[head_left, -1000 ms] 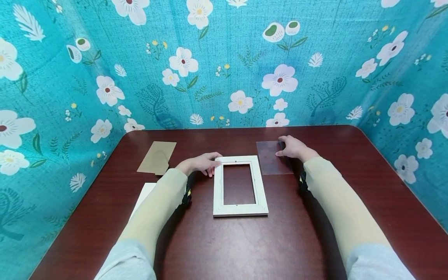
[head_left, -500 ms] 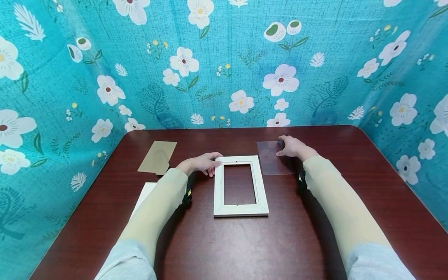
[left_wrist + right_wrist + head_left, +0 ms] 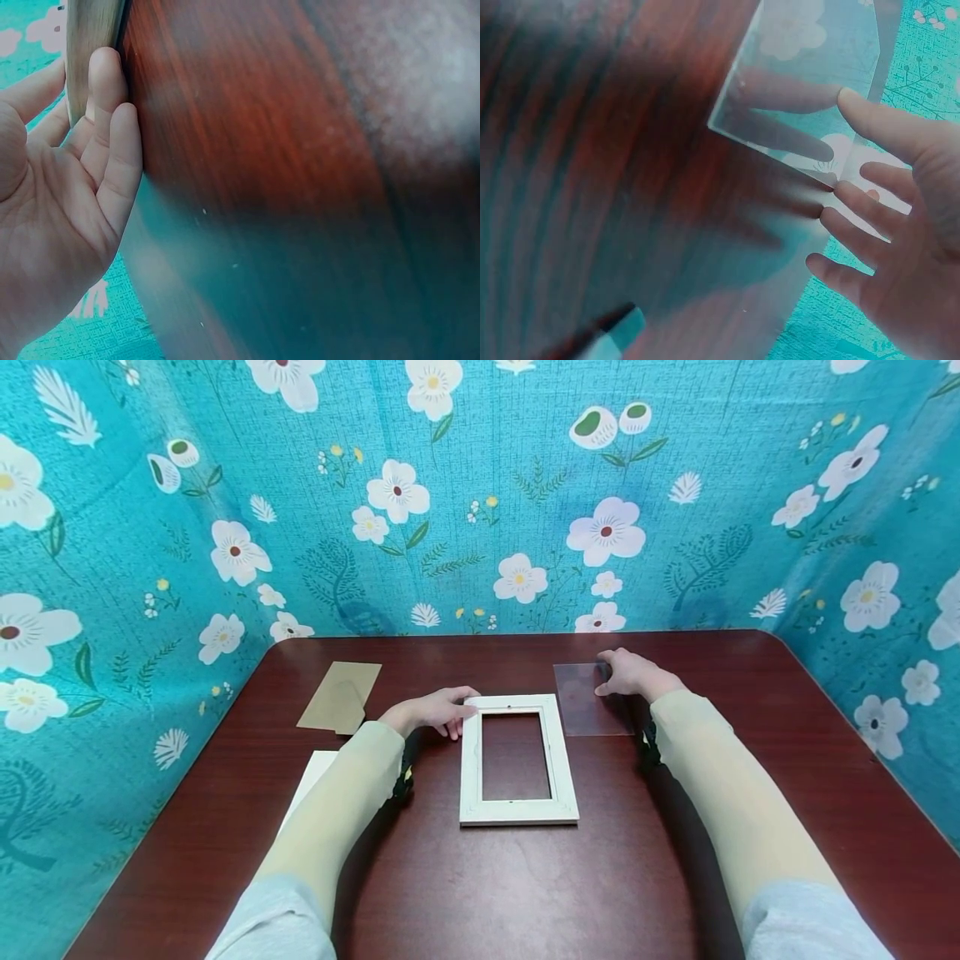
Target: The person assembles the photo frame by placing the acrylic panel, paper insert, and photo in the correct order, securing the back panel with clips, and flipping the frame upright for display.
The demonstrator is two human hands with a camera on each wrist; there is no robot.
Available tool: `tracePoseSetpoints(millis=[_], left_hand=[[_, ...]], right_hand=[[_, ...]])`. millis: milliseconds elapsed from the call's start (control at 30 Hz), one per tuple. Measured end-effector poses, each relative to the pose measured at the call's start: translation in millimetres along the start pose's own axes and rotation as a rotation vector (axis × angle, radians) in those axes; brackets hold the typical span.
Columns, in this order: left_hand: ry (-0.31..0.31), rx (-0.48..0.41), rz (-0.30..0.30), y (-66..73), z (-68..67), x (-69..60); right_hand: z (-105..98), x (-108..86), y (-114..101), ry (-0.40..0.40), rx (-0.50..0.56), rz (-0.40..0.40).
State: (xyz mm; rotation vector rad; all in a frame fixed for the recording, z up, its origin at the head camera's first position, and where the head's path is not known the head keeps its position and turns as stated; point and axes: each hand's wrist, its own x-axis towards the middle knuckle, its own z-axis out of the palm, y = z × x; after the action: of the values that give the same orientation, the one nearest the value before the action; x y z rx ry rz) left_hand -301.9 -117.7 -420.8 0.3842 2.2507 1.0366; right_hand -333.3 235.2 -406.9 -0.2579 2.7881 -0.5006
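Observation:
A whitish picture frame [image 3: 519, 814] with an open middle lies flat on the dark red table. My left hand [image 3: 435, 710] holds its far left corner, the thumb over the face. In the left wrist view, fingers [image 3: 122, 161] of that hand lie against the frame's side [image 3: 91, 30]. Right of the frame lies a clear, thin sheet [image 3: 585, 706]. My right hand [image 3: 636, 677] touches the sheet's far right part. In the right wrist view, the thumb and a fingertip meet the clear sheet [image 3: 795, 97] near one end; the other fingers [image 3: 855, 236] are spread.
A brown board [image 3: 337, 697] with a stand flap lies at the far left of the table [image 3: 517, 893]. Nearer, a white sheet [image 3: 313, 772] is partly hidden under the left forearm. A flowered turquoise cloth [image 3: 465, 510] rises behind the table and on both sides.
The whole head view has shifted very slightly. Both hands, the picture frame and the clear sheet keep their places relative to one another.

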Motion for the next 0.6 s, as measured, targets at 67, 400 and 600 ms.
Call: tracePoseSetpoints(millis=[67,400,600], left_hand=[[0.001,-0.001,-0.003,-0.1,0.3,0.2],[0.0,0.001,-0.005,0.4,0.0,-1.4],[0.001,0.0,0.002,0.4,-0.3,-2.7]], right_hand=[[-1.1,-0.2,0.1,-0.016,-0.028,-0.001],[-5.9,3.4,2.2,-0.054,-0.096,0.004],[-10.5,6.6,6.0,-0.063,-0.055,0.016]])
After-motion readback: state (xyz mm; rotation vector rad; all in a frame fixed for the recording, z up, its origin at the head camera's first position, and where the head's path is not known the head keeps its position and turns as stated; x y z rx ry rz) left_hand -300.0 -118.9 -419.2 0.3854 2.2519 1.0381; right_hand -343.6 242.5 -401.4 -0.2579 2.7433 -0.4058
